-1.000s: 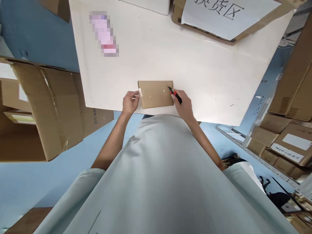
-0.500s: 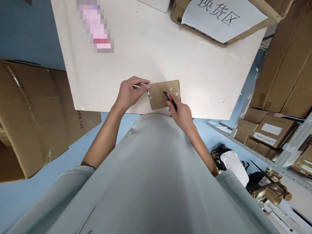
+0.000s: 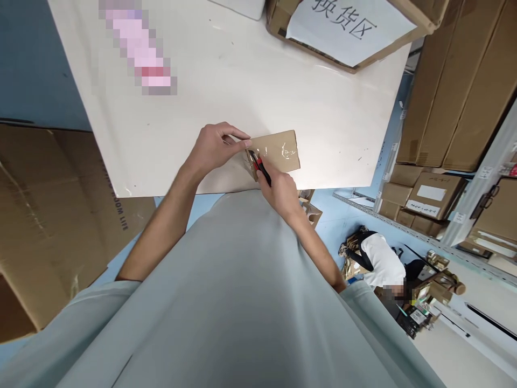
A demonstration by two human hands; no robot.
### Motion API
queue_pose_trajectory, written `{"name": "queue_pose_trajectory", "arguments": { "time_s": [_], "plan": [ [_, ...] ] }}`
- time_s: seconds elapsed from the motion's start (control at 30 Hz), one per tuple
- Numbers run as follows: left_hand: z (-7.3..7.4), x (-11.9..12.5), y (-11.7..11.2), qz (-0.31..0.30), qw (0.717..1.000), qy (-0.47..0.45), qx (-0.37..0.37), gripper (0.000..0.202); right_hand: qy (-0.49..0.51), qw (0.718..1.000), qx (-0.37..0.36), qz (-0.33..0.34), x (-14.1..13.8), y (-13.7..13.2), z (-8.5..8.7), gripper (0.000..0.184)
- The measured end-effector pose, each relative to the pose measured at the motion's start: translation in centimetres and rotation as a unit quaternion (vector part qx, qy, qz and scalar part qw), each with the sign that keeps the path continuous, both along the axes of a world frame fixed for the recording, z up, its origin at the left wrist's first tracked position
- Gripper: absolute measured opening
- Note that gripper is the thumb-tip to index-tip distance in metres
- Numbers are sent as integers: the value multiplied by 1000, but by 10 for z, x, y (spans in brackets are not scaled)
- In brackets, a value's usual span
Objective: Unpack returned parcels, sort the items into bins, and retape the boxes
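Note:
A small brown cardboard box (image 3: 278, 148) with clear tape on it lies near the front edge of the white table (image 3: 194, 81). My left hand (image 3: 216, 148) pinches the box's upper left corner between thumb and fingers. In my right hand (image 3: 278, 188) is a red and black utility knife (image 3: 261, 168), its dark tip at the taped left end of the box. Part of the knife's handle is hidden by my fingers.
A cardboard box with a handwritten paper sign (image 3: 347, 21) stands at the back right. A blurred pink item (image 3: 141, 48) lies at the back left. Large cartons (image 3: 52, 215) flank the left side; shelves with boxes (image 3: 432, 194) line the right. Another person (image 3: 382, 258) bends over farther right.
My right hand has moved the knife leftward, from the middle of the box to its left end. The box has tilted slightly. My left hand stays at its corner.

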State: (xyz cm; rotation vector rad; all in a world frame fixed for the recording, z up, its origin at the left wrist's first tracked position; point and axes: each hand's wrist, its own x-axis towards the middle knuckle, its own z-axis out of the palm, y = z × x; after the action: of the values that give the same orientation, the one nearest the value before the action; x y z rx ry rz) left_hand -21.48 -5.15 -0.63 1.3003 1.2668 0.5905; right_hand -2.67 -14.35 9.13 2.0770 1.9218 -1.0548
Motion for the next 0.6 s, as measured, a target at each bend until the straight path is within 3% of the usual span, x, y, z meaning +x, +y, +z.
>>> {"name": "queue_pose_trajectory", "arguments": {
  "time_s": [0.27, 0.6],
  "plan": [
    [-5, 0, 0, -6, 1000, -13, -1, 25, -80, 996, -43, 6, -18, -2, 12, 61],
    [-6, 5, -9, 24, 1000, -16, 8, 20, -212, 971, -97, 60, -61, 16, 33, 67]
  ]
}}
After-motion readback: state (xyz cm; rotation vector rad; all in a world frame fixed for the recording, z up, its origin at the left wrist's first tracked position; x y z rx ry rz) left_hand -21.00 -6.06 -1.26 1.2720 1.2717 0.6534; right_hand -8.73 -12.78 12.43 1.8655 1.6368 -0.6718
